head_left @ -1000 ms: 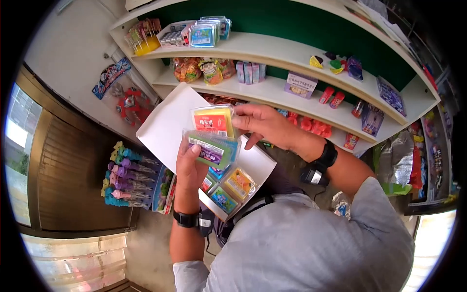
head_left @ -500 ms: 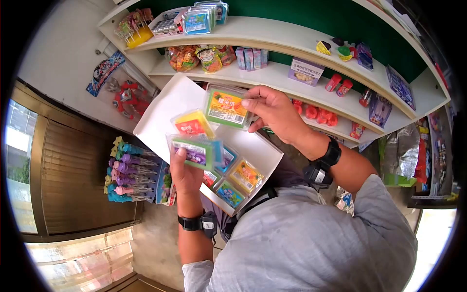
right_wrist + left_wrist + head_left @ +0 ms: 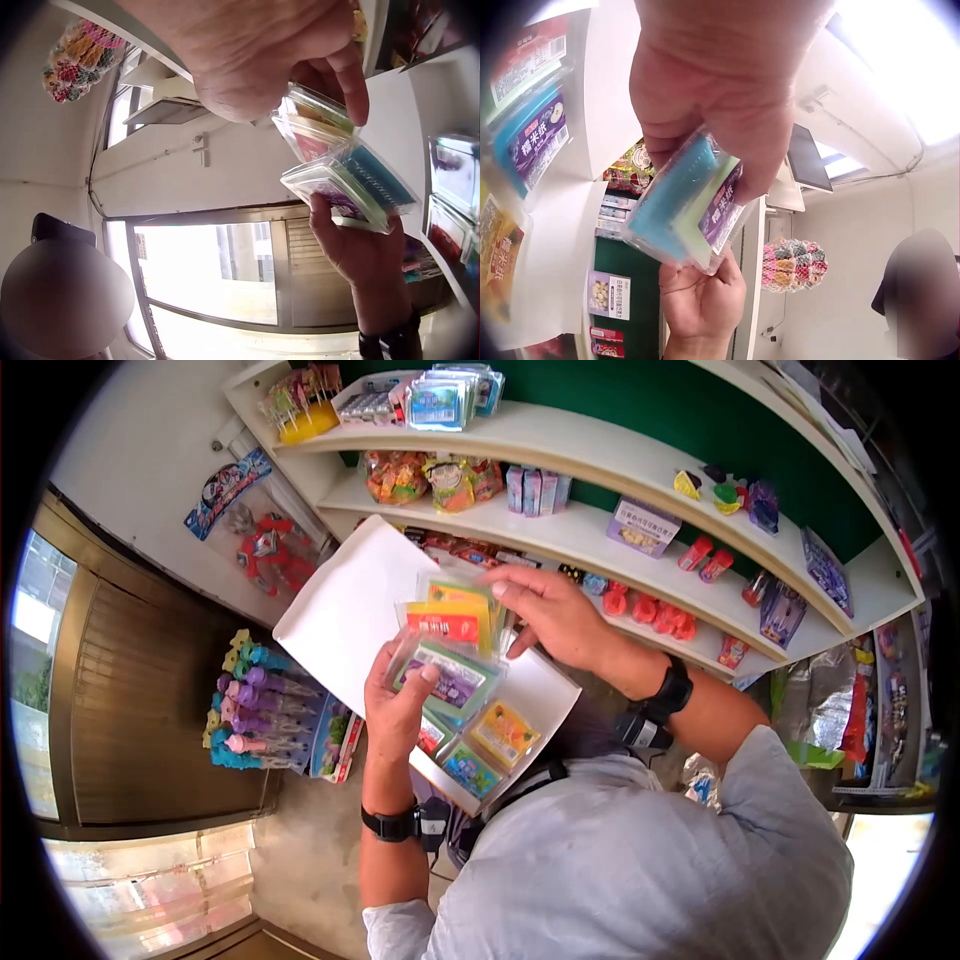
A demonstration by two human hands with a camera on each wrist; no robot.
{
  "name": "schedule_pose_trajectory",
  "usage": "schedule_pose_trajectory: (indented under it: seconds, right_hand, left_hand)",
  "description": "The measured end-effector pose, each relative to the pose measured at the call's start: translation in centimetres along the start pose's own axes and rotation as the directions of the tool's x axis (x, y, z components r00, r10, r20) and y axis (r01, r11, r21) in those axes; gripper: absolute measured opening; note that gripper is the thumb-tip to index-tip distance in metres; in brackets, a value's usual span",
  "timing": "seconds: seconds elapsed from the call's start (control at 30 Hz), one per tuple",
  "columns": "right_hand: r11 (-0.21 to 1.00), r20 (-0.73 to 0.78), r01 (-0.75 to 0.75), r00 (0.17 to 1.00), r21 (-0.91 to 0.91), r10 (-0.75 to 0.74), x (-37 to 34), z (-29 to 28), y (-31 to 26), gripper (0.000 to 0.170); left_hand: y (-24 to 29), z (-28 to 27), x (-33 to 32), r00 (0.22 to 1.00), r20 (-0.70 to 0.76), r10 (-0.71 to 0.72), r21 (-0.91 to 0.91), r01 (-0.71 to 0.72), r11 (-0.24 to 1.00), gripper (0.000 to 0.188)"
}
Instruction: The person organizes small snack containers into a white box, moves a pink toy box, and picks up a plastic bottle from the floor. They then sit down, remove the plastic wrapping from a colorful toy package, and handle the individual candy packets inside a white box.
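Progress seems partial: left hand [image 3: 393, 705] pinches purple-labelled rice-paper pack [image 3: 457, 685], right hand [image 3: 560, 620] orange-labelled pack [image 3: 457, 591]; more packs [image 3: 505, 731] boxed, six o'clock.

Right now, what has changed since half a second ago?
The red-label pack has shifted right, now overlapping the orange-label pack; the purple-label pack has shifted right too. The left hand still holds the latter, the right hand the orange-label pack. The white box stays put.

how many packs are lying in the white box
4 visible: red pack at left, orange pack at right, purple-labelled pack between them, blue pack nearest the person; others may be hidden.
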State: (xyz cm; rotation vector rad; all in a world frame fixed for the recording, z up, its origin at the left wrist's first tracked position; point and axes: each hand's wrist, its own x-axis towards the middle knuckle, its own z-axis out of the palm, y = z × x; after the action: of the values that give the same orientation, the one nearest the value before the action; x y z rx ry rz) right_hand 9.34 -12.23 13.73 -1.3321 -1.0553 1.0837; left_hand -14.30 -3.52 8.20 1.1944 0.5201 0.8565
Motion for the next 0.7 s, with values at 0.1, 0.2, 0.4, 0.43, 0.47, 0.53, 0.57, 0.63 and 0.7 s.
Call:
schedule_pose_trajectory:
  seconds: [0.1, 0.2, 0.4, 0.43, 0.47, 0.53, 0.57, 0.63, 0.7]
  right_hand:
    - [0.994, 0.009, 0.046, 0.999, -0.101, -0.045, -0.2, 0.7, -0.7, 0.039]
    - [0.923, 0.047, 0.177, 0.984, -0.341, -0.172, 0.9, 0.4, -0.6, 0.041]
    - [0.791, -0.076, 0.306, 0.912, -0.529, -0.404, 7.2, -3.5, -4.7, 0.035]
    - [0.71, -0.12, 0.335, 0.853, -0.62, -0.507, 8.7, -4.5, -5.9, 0.037]
    - [0.657, -0.16, 0.347, 0.796, -0.669, -0.583, 10.4, -5.6, -6.6, 0.039]
    - [0.548, -0.218, 0.351, 0.656, -0.759, -0.722, 13.6, -7.5, -7.4, 0.044]
    - [0.515, -0.21, 0.379, 0.61, -0.769, -0.764, 14.6, -8.1, -7.7, 0.043]
    - [0.445, -0.192, 0.43, 0.514, -0.786, -0.836, 16.4, -8.6, -8.1, 0.042]
    - [0.447, -0.185, 0.467, 0.505, -0.763, -0.843, 17.4, -8.0, -8.3, 0.041]
  left_hand:
    - [0.9, 1.2, 0.0, 0.998, -0.04, -0.043, 0.094, 0.047, 0.995, 0.042]
    - [1.1, 1.4, 0.4, 0.998, -0.031, -0.048, 0.065, 0.05, 0.997, 0.034]
    - [0.7, -0.6, -0.3, 0.992, -0.126, -0.014, -0.112, 0.0, 0.994, 0.033]
    - [0.2, -1.7, -0.7, 0.991, -0.131, -0.018, -0.114, 0.003, 0.993, 0.034]
    - [-0.2, -2.4, -1.1, 0.99, -0.138, -0.024, -0.116, 0.008, 0.993, 0.034]
    - [0.0, -2.7, -1.9, 0.99, -0.141, -0.022, -0.107, 0.007, 0.994, 0.033]
    - [0.0, -2.9, -2.3, 0.99, -0.139, -0.025, -0.1, 0.012, 0.995, 0.033]
    - [0.1, -3.2, -3.2, 0.989, -0.148, -0.03, -0.075, 0.019, 0.997, 0.033]
    - [-0.6, -4.2, -4.3, 0.984, -0.169, -0.049, -0.087, 0.035, 0.996, 0.034]
